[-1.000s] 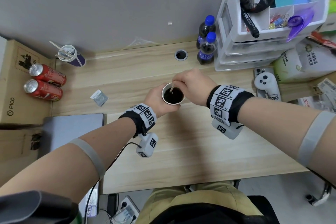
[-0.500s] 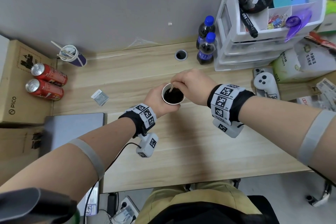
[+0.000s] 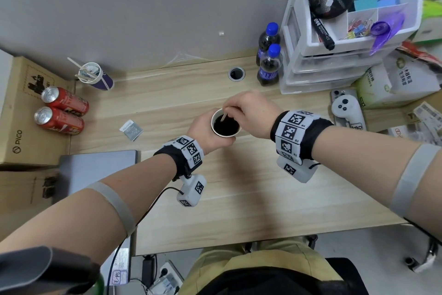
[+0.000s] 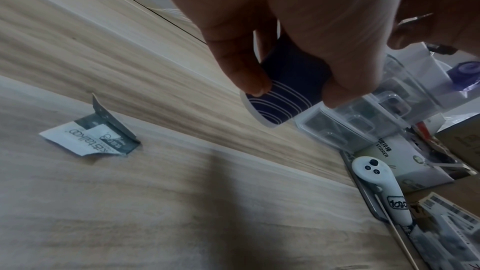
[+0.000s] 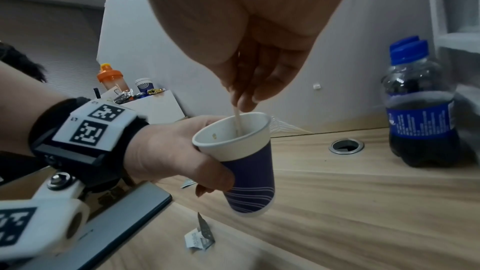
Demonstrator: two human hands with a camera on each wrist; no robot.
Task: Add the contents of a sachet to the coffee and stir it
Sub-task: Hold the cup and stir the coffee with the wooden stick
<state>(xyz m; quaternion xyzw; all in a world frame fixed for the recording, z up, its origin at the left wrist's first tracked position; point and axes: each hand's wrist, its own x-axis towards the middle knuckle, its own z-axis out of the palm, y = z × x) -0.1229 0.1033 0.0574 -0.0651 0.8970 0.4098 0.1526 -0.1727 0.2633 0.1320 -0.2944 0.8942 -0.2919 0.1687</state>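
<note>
Left hand (image 3: 207,130) wraps thin paper cup (image 5: 241,151) of dark coffee (image 3: 226,125), lifted off tabletop (image 3: 239,199); right hand (image 3: 248,112) pinches light wooden stirrer (image 5: 237,120); cup likely crushable, so hold mid-wall gently.

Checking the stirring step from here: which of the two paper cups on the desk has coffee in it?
The cup held in the left hand, mid-desk, with the stirrer in it. The other cup, by the wall, holds used stirrers and scraps.
</note>
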